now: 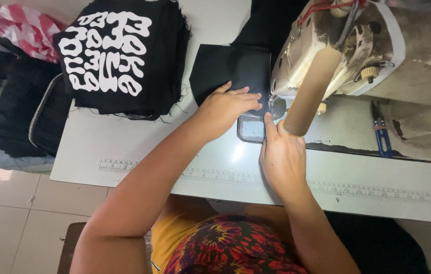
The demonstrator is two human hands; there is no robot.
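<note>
Torso: your yellow-and-tie-dye shirt (225, 248) fills the bottom centre of the frame, with a dark stool edge (71, 243) at lower left over pale floor tiles.
Table edge: the white sewing table (124, 152) runs across the middle, a printed ruler strip (215, 176) along its near side.
Right hand: your right hand (281, 157) lies just right of centre, palm down and unclenched, its forefinger stretched toward the top of the frame along the fabric's right edge, tip touching the cloth beside the needle area. It pins rather than grips.
Left hand: your left hand (228, 109) rests flat on the cloth, fingers spread and pointing right toward the machine; nothing is grasped, only pressed down.
Fabric: the black fabric piece (225, 66) lies flat at upper centre, reaching from under your left palm up and left, its long axis running away from you toward the top of the frame.
Key relation: the cloth's right edge sits at the machine head, so your right forefinger is the nearer guide; the left hand holds the bulk, which trails left of it.
Machine: the worn cream sewing machine (377, 45) occupies the upper right, a tan cardboard cone (309, 91) slanting across it.
Far left: a stack of black printed garments (119, 56) sits upper left, well apart from both hands, with a red-and-white plastic bag (22, 28) beyond it.
</note>
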